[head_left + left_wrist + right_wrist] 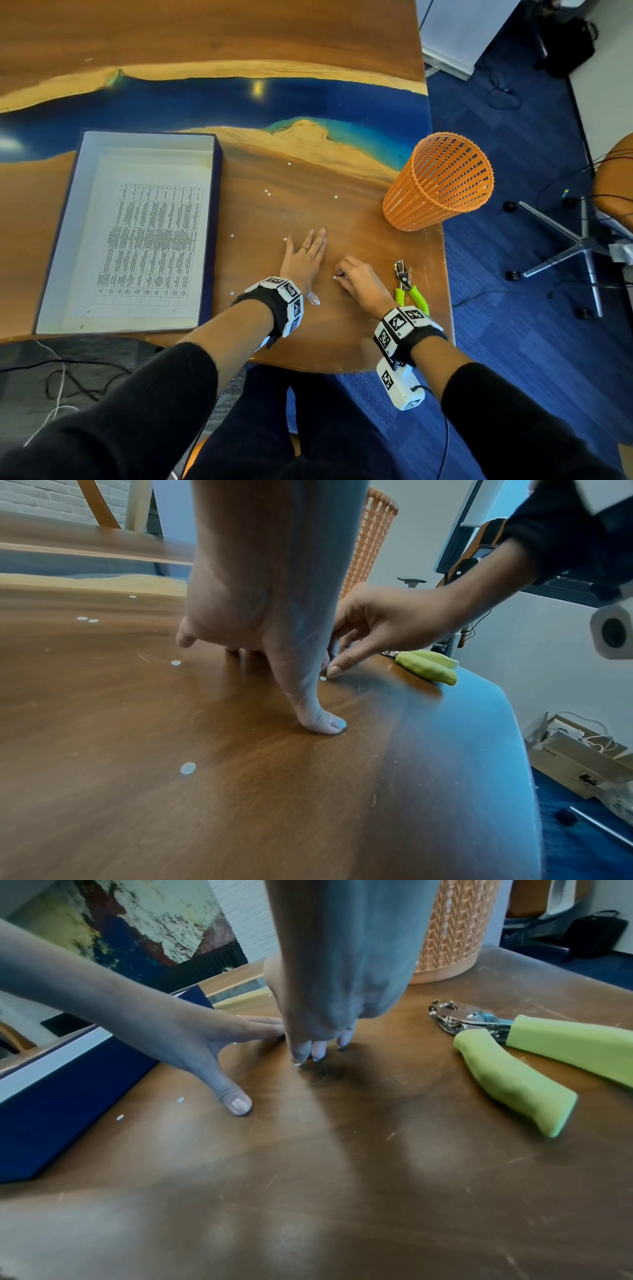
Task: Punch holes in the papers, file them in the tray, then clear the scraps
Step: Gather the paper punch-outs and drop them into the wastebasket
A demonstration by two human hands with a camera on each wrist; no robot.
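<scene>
Wood-and-blue-resin table (342, 325) dotted with paper scraps (267, 193), blue carpet (513, 308) beyond.

Left hand (306, 257) flat, right hand (359, 278) fingers curled down

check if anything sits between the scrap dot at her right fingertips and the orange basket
Nothing visible does. The paper dot at the right hand has bare table up to the orange basket; the hole punch lies off to the side.

L hand (260, 610) is pressing flat on the wooden table (308, 804), thumb out. R hand (387, 620) is reaching w/ fingertip by a paper dot (323, 678). Green punch handles (428, 666) are lying behind; orange basket (371, 539) is standing further back.
</scene>
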